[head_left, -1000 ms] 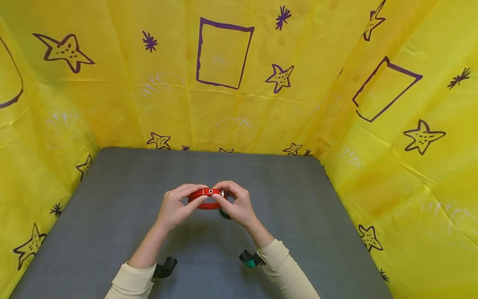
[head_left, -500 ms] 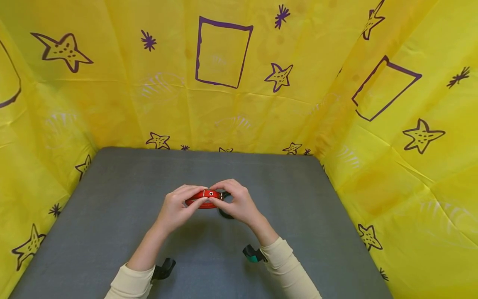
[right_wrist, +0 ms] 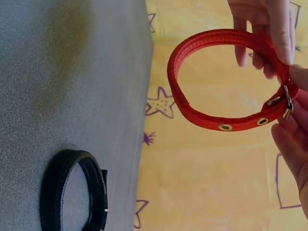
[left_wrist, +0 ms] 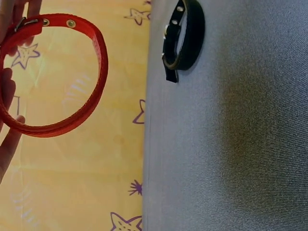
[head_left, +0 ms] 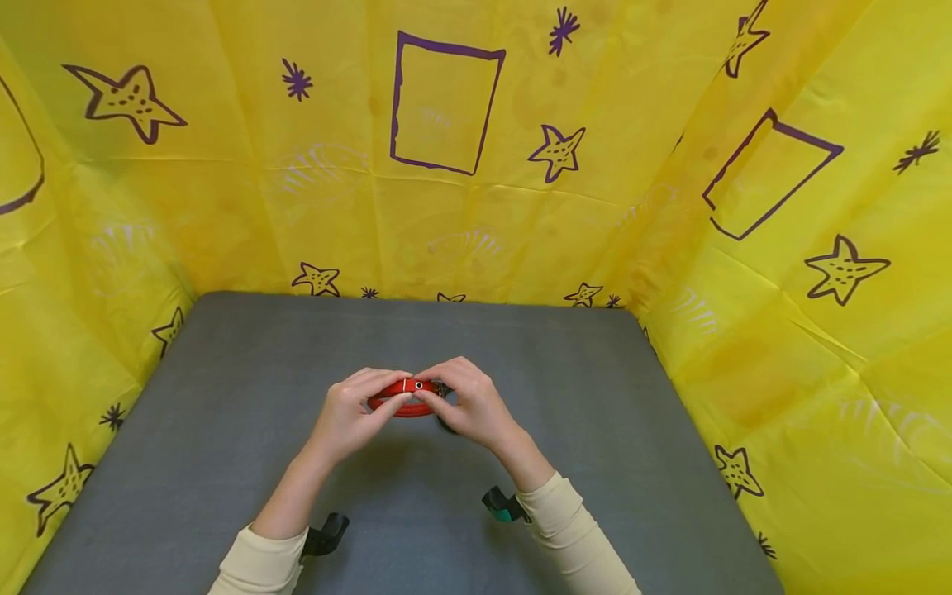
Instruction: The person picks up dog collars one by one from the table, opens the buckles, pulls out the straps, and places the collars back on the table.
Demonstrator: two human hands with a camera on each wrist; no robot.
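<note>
A red buckled collar (head_left: 405, 409) is held in a closed loop above the table, with metal eyelets along its strap. My left hand (head_left: 355, 413) pinches its left part between thumb and fingers. Beside it, my right hand (head_left: 472, 403) pinches the strap near the metal buckle (right_wrist: 288, 102). The fingertips of both hands nearly meet at the strap's near side. Below and behind the right hand, a black collar (left_wrist: 192, 36) rests on the table, looped and standing on its edge; in the head view it is mostly hidden by that hand.
The grey table (head_left: 565, 372) spreads out around the hands. Yellow cloth walls (head_left: 327, 215) with purple drawings enclose its back and sides. Black camera mounts (head_left: 326, 535) sit at both wrists.
My right hand has shifted slightly left along the red collar, its fingertips now closer to the left hand's. The buckle is now more covered by the right fingers. The left hand stays nearly still.
</note>
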